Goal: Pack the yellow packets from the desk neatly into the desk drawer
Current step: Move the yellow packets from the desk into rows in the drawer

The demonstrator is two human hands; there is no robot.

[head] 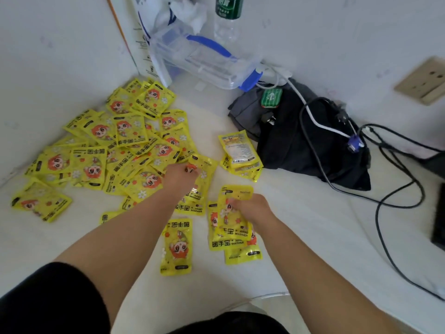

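While most of the glossy yellow plastic packets printed with an orange-haired cartoon figure lie in a loose, overlapping heap at centre left of the frame, spreading toward the corner of the white walls, a few sit apart on the white desk top. The left hand reaches to the right edge of the heap, back up, its fingers bent down over the left edge of an edge packet and seeming to pinch it; the thumb is hidden. Just right of it and lower, the right hand has its fingers curled round the upper part of a fanned handful of packets, several layers deep, whose lower ends rest on the desk. A lone packet lies flat between the two forearms, and a short neat stack, back side up, sits right of centre, touching a crumpled black fabric bag. A small green tin lies on the bag, and a white cable and black cables trail over it toward the right edge. Behind, at top centre, stands a clear plastic box with blue clips and a clear bottle with a green label. A beige wall socket sits at upper right.
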